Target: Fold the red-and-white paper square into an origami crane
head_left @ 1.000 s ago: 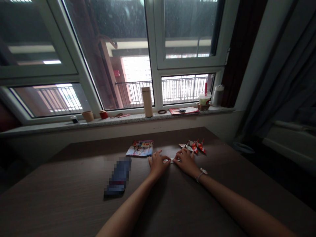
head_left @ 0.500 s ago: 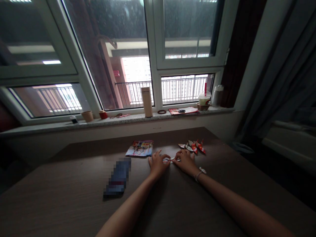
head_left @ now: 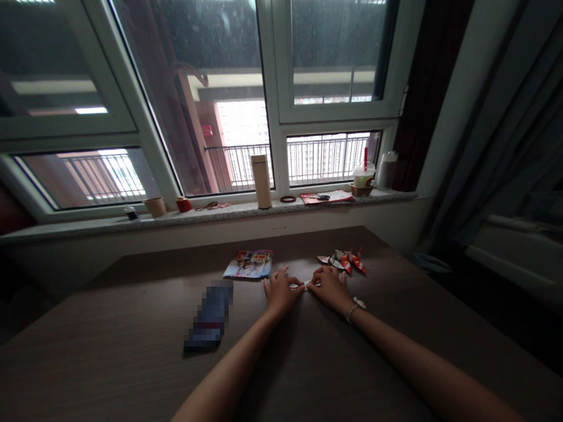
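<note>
Pinching small white paper [head_left: 307, 285], left hand [head_left: 280, 291] beside right hand [head_left: 331, 287], each grip nearly closed on it

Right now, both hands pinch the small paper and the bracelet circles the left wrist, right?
Wrong side: the head view shows the bracelet on the right wrist. The left hand and right hand do pinch the small paper.
</note>
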`<state>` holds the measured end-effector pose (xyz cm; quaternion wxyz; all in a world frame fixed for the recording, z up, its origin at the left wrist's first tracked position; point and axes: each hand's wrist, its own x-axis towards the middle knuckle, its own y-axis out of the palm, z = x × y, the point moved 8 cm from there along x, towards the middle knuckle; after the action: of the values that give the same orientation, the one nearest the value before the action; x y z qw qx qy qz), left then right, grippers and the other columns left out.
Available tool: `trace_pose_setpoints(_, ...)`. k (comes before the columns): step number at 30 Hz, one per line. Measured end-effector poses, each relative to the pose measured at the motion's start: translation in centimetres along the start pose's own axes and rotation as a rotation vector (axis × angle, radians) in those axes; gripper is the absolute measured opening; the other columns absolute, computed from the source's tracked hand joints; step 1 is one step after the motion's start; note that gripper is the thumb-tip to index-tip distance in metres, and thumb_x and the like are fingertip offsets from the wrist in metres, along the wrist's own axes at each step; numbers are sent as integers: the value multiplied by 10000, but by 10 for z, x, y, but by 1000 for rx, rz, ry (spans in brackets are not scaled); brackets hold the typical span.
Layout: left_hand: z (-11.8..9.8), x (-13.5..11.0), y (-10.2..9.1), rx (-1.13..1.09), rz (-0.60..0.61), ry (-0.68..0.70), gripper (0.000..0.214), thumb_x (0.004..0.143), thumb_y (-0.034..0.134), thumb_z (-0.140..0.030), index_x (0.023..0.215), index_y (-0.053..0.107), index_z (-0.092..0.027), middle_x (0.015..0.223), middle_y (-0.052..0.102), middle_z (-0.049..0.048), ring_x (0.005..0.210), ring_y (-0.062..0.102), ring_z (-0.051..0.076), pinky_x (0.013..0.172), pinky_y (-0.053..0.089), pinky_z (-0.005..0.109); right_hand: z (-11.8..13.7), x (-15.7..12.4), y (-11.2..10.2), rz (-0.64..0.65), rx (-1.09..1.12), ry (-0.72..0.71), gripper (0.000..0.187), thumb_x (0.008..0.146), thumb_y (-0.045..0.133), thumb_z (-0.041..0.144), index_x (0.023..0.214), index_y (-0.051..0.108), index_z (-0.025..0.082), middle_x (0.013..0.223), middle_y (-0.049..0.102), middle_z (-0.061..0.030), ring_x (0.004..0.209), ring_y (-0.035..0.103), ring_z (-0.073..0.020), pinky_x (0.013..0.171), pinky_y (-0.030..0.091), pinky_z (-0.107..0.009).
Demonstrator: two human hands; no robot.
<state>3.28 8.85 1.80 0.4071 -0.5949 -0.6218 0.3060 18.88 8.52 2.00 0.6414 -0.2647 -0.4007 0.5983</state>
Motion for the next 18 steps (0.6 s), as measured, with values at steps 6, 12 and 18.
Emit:
trace_pose_setpoints(6,-3,-2,-2,13,-6,-9,167,817,658,-438,899,759,-333,1504,446,-10,1369,364,278,1158,155,567,-2,-6,2,-20,18,-6,245,882,547,397,823,710,224,1195,607,-69,1223,418,-290,1091,133,-635)
trace_pose_setpoints(12,-3,-2,-1,22,-19,-11,163,821,657,-443,889,760,-337,1514,433,-22,1365,365,287,1155,151,582,-2,-7,-1,-35,28,-32,276,891,540,426,803,714,231,1179,614,-60,1222,434,-292,1086,168,-620)
trace_pose_setpoints(18,-2,-1,1,4,-20,-1,143,812,674,-436,871,753,-331,1508,438,-21,1362,369,291,1146,142,615,-6,-3,6,-14,25,-8,294,872,556,466,796,712,228,1199,593,-72,1219,429,-292,1094,119,-634)
